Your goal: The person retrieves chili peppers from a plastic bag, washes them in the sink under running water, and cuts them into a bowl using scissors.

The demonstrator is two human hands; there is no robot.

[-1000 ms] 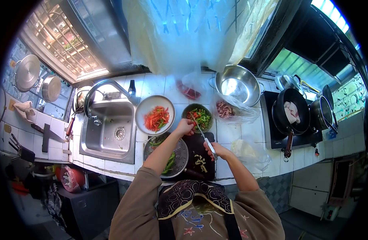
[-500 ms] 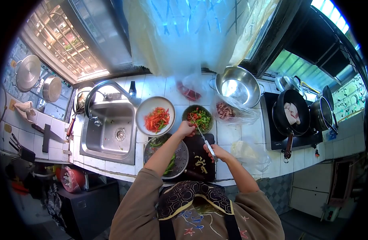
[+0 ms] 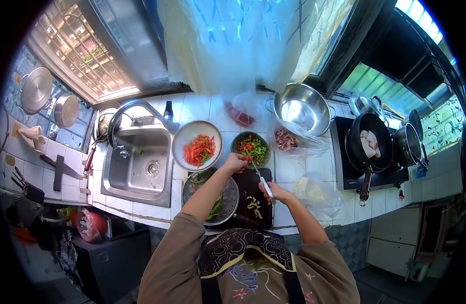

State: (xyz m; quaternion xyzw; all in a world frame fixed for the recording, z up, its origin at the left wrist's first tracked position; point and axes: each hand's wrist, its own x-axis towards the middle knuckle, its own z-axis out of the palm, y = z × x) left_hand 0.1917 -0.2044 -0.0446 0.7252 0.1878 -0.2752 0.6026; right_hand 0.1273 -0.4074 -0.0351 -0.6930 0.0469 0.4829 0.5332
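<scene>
My left hand (image 3: 235,163) is closed at the near rim of a bowl (image 3: 268,157) of chopped red and green peppers (image 3: 252,148). Its fingertips pinch a small piece of red pepper (image 3: 248,158). In my right hand (image 3: 276,193) are what look like kitchen scissors (image 3: 264,181) with pale handles, their blades pointing up-left to the pepper. Below lies a dark cutting board (image 3: 263,215) with pale chopped bits (image 3: 254,207). A colander (image 3: 233,205) with green peppers sits under my left forearm, partly hidden. Behind it stands a white plate (image 3: 178,138) of red pepper strips.
A steel sink (image 3: 136,187) is on the left. Bagged meat (image 3: 285,139), another bag with red contents (image 3: 239,117) and a steel pot (image 3: 319,119) stand at the back. On the right, a wok (image 3: 382,157) holding meat rests on the stove. A clear plastic bag (image 3: 319,197) lies nearer.
Both hands stay almost where they were over the bowl. The blades have shifted very slightly against the pepper, and a bit more red shows at my left fingertips.
</scene>
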